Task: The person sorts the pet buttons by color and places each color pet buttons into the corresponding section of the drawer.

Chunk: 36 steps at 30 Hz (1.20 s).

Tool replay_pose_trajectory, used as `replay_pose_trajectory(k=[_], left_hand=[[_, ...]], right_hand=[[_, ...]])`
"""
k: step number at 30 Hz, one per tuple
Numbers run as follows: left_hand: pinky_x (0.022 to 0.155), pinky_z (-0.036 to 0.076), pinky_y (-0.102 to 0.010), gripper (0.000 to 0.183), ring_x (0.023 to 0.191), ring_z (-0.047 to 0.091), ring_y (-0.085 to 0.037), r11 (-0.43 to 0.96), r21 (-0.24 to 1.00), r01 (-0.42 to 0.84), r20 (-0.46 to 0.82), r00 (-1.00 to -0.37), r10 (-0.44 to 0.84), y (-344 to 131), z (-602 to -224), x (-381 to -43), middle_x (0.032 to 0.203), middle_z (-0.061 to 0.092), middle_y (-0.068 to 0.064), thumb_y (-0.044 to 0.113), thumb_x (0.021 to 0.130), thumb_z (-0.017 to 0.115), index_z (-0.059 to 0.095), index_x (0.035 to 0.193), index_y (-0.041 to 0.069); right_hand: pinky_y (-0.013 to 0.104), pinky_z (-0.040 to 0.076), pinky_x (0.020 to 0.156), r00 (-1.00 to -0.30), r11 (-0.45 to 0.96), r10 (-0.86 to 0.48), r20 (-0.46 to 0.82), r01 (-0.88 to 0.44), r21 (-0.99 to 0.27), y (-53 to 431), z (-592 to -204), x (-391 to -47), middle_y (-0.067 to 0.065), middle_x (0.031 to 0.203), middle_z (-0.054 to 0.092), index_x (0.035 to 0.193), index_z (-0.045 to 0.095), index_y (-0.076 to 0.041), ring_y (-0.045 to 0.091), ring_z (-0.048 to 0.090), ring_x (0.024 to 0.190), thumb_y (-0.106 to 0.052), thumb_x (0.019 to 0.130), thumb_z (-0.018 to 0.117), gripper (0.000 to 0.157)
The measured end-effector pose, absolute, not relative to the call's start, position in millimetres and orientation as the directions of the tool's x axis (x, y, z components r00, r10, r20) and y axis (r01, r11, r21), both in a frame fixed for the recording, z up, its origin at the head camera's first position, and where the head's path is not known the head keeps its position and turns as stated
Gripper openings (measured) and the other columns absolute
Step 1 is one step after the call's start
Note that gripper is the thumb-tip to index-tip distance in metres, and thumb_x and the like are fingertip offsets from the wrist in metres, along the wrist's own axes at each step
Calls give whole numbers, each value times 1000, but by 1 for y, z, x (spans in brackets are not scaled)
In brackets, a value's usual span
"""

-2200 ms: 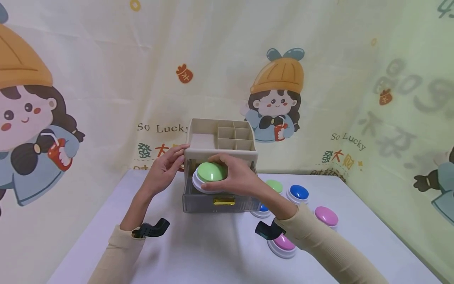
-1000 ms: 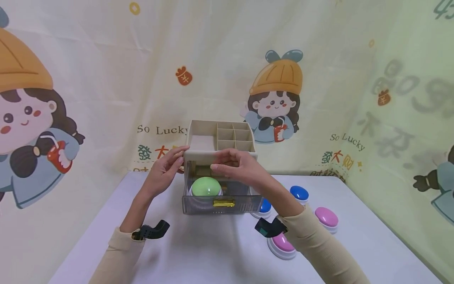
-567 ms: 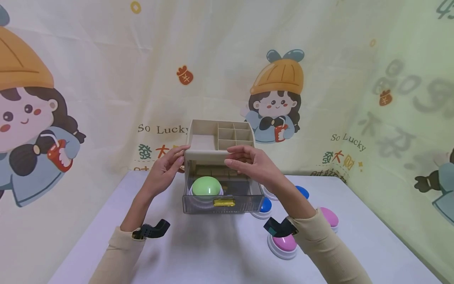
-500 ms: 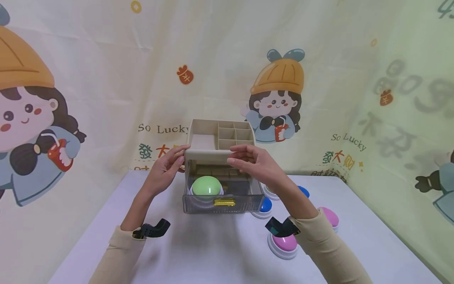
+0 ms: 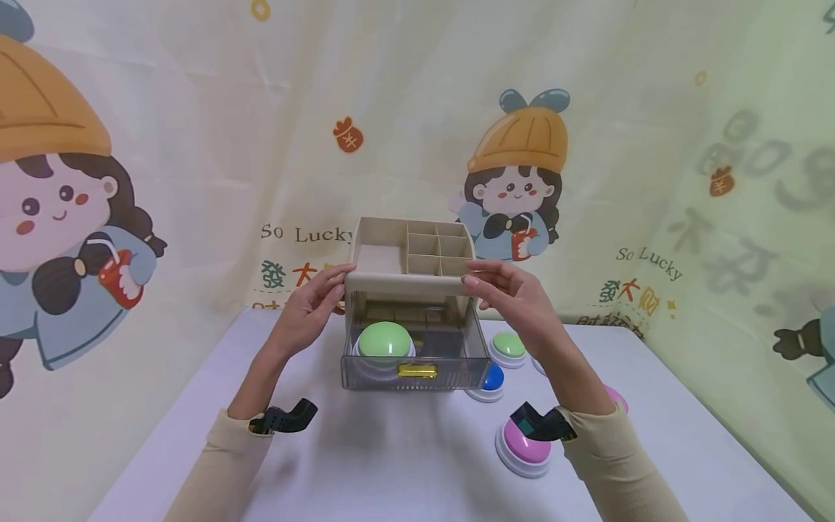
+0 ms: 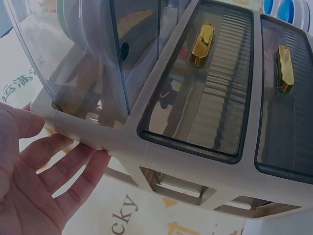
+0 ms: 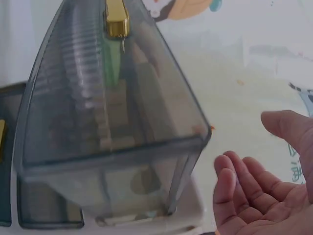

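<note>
A beige desktop organizer (image 5: 411, 284) stands at the middle of the table, its clear grey top drawer (image 5: 443, 373) pulled out. In that drawer sits a green-domed push button (image 5: 385, 339) with a white base, toward the left side. My left hand (image 5: 305, 313) touches the organizer's left side; the left wrist view shows its fingertips on the beige frame (image 6: 83, 129) and its thumb off it. My right hand (image 5: 518, 297) is at the organizer's upper right corner, fingers loosely bent and holding nothing. In the right wrist view a gap lies between that hand (image 7: 269, 196) and the drawer (image 7: 112, 122).
Right of the organizer are more push buttons: a green one (image 5: 508, 344), a blue one (image 5: 492, 377) and a pink one (image 5: 527, 441). Another pink one (image 5: 616, 397) is partly behind my right arm. Two lower drawers with gold handles (image 6: 203, 44) are closed. A printed cloth (image 5: 404, 167) hangs behind.
My right hand has let go of the green push button inside the drawer, then moved up and right to the organizer's right corner. The left hand has stayed at the left side.
</note>
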<state>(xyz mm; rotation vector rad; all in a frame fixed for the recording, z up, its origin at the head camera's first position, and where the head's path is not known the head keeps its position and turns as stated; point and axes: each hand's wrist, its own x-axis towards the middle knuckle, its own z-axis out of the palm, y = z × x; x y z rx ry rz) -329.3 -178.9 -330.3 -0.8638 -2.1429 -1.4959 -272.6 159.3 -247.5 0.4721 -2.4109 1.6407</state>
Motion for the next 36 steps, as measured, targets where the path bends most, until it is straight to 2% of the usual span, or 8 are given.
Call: replay_pose_trajectory(k=[8, 14, 17, 23, 36], left_hand=[[80, 59, -31, 41, 119, 65, -30, 229, 698, 679, 626, -733, 265, -178, -330, -330, 145, 59, -11, 14, 108, 51, 52, 149, 16], [80, 59, -30, 41, 119, 64, -30, 222, 699, 680, 628, -732, 265, -178, -331, -331, 145, 59, -12, 13, 108, 51, 52, 149, 15], [80, 58, -29, 42, 120, 64, -30, 220, 701, 678, 626, -734, 265, -179, -331, -331, 146, 59, -11, 13, 108, 51, 52, 149, 15], [80, 58, -29, 42, 123, 62, -30, 217, 705, 675, 624, -736, 264, -178, -332, -330, 146, 58, -11, 13, 108, 51, 52, 149, 15], [80, 58, -28, 42, 123, 62, -31, 219, 708, 671, 620, -740, 261, -178, -331, -329, 147, 58, -11, 13, 108, 51, 52, 150, 16]], right_hand=[[21, 55, 80, -897, 318, 69, 436, -395, -862, 169, -259, -274, 10, 125, 67, 136, 61, -8, 17, 66, 105, -40, 98, 68, 50], [25, 52, 89, -814, 374, 213, 541, -444, -814, 173, -267, -277, 5, 118, 69, 130, 65, -11, 15, 64, 103, -39, 98, 69, 43], [27, 50, 88, -763, 421, 235, 603, -479, -770, 176, -273, -282, 5, 118, 70, 128, 67, -10, 13, 63, 102, -37, 98, 68, 40], [22, 50, 81, -690, 523, 242, 682, -499, -691, 184, -288, -297, 7, 116, 71, 126, 67, -7, 12, 63, 98, -35, 99, 67, 39], [19, 45, 76, -718, 595, 246, 651, -418, -686, 204, -309, -317, 15, 112, 71, 124, 66, -2, 24, 64, 96, -24, 100, 66, 33]])
